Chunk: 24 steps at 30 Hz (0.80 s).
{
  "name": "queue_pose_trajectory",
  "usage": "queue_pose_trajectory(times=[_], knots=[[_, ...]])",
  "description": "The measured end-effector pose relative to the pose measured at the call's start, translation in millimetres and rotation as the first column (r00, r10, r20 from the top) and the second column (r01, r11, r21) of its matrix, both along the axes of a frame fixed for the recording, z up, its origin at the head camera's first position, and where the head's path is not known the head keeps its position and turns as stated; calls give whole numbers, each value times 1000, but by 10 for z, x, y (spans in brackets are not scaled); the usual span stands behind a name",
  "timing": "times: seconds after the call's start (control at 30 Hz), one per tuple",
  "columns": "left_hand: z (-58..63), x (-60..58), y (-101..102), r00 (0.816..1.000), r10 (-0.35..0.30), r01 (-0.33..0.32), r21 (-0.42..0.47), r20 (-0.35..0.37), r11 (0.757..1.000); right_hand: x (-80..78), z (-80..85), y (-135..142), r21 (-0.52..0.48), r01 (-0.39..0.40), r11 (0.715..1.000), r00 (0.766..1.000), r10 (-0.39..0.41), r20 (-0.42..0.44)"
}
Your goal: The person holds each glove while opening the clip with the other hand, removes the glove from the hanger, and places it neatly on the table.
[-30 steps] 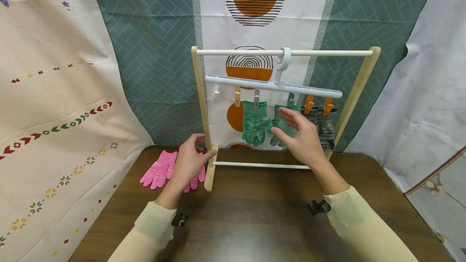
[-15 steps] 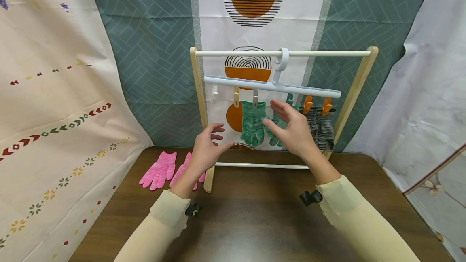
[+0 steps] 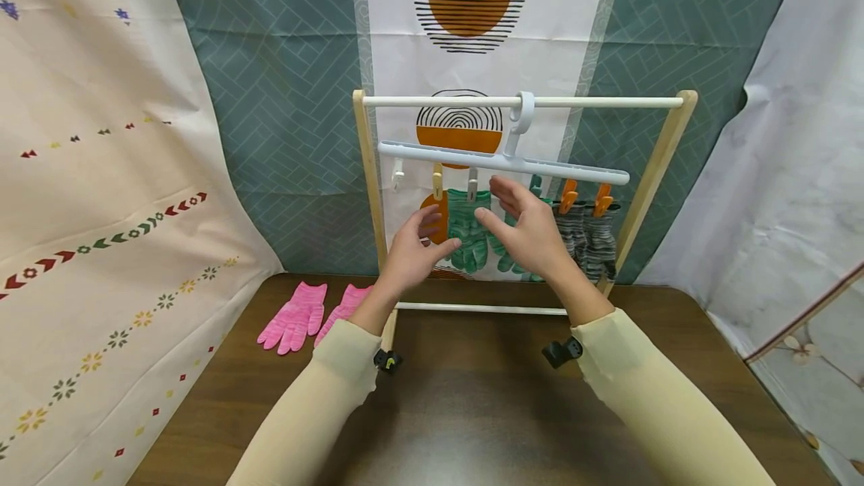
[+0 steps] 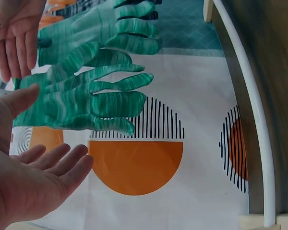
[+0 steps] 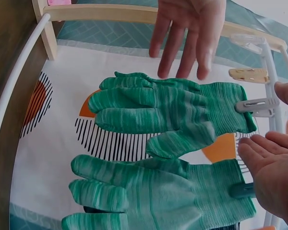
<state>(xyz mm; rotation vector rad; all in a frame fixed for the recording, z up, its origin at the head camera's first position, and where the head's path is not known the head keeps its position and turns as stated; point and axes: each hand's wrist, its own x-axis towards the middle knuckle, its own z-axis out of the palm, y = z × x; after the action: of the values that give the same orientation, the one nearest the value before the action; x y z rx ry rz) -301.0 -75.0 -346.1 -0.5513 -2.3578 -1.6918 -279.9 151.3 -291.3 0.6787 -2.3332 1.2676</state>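
Note:
Two green striped knit gloves hang cuff-up from a pale hanger (image 3: 445,155). A grey clothespin (image 5: 256,106) grips the cuff of the left glove (image 5: 168,105); a teal clothespin (image 5: 242,190) grips the right one (image 5: 158,191). My left hand (image 3: 413,250) is just left of the left glove, thumb and fingers spread apart, holding nothing. My right hand (image 3: 528,237) is raised between the two gloves, fingers extended, near the grey clothespin, and covers part of the right glove in the head view. The left wrist view shows both palms facing the gloves.
The hanger hooks over the white top rail (image 3: 445,102) of a wooden-sided rack. Dark grey gloves (image 3: 598,240) hang at its right from orange clothespins (image 3: 569,196). White (image 3: 398,173) and cream (image 3: 438,181) clothespins hold nothing. Two pink gloves (image 3: 294,318) lie on the brown table (image 3: 466,411).
My left hand has moved right and up, from over the pink gloves to beside the left green glove. My right hand has shifted left and slightly up toward that glove.

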Motion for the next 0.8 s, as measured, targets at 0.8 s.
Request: queue_pose_trajectory(times=[0.8], knots=[[-125,-129,216,970,-237,242,131,-57,961,-133,70,-118,-117,-66,991,997,71,43]])
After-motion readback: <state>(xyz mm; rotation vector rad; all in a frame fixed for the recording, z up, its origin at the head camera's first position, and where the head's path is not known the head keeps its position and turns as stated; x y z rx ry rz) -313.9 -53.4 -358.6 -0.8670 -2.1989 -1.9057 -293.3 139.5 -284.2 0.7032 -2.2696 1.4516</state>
